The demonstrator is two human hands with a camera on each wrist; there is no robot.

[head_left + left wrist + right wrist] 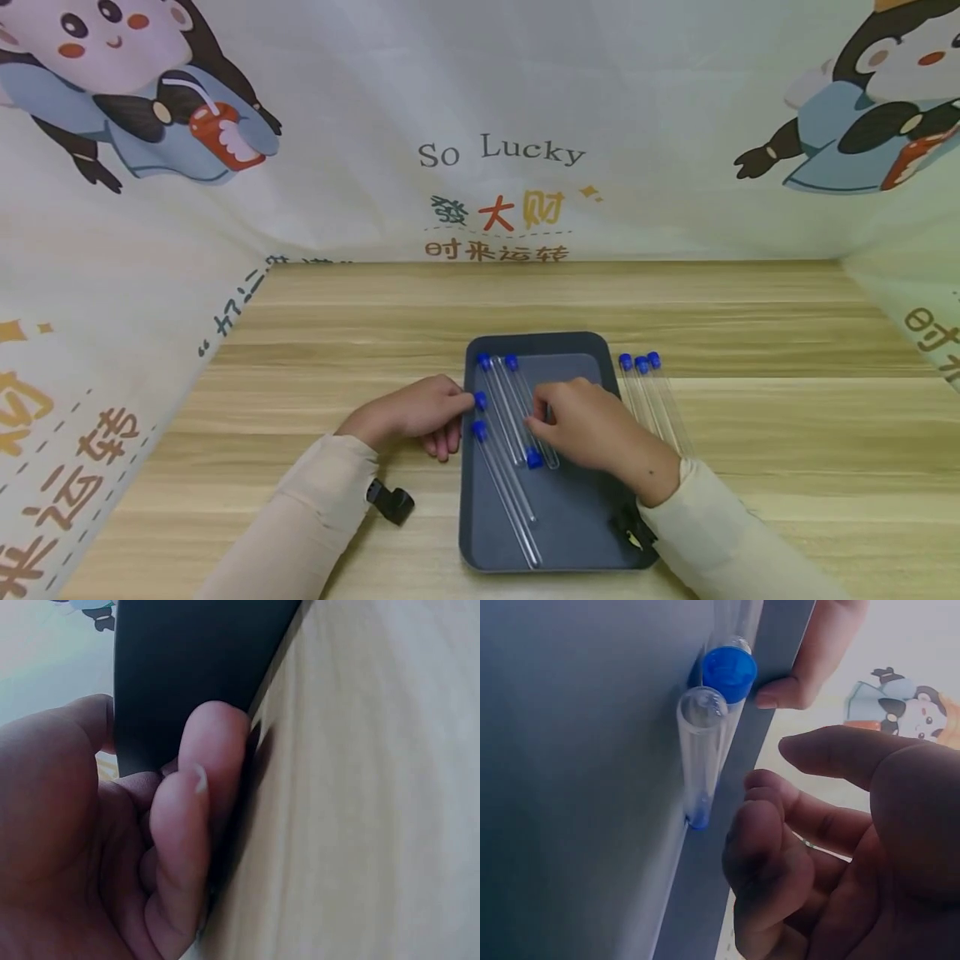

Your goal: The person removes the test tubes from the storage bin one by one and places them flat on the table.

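Several clear test tubes [504,483] with blue caps lie in a dark grey tray [570,533]. Most caps point to the far or left side; one blue cap [534,458] faces the near side. My left hand [420,412] grips the tray's left wall, thumb over the rim beside a cap and fingers along the outside, as the left wrist view shows. Above the tubes hovers my right hand [592,425], fingers loosely curled. In the right wrist view its thumb [832,754] stands apart from the fingertips, holding nothing, near a tube's rounded end [703,712].
Three more blue-capped tubes [651,392] lie side by side on the wooden table [360,325], just right of the tray. A printed white cloth [637,100] hangs at the back and both sides. Each wrist carries a small black camera [390,502].
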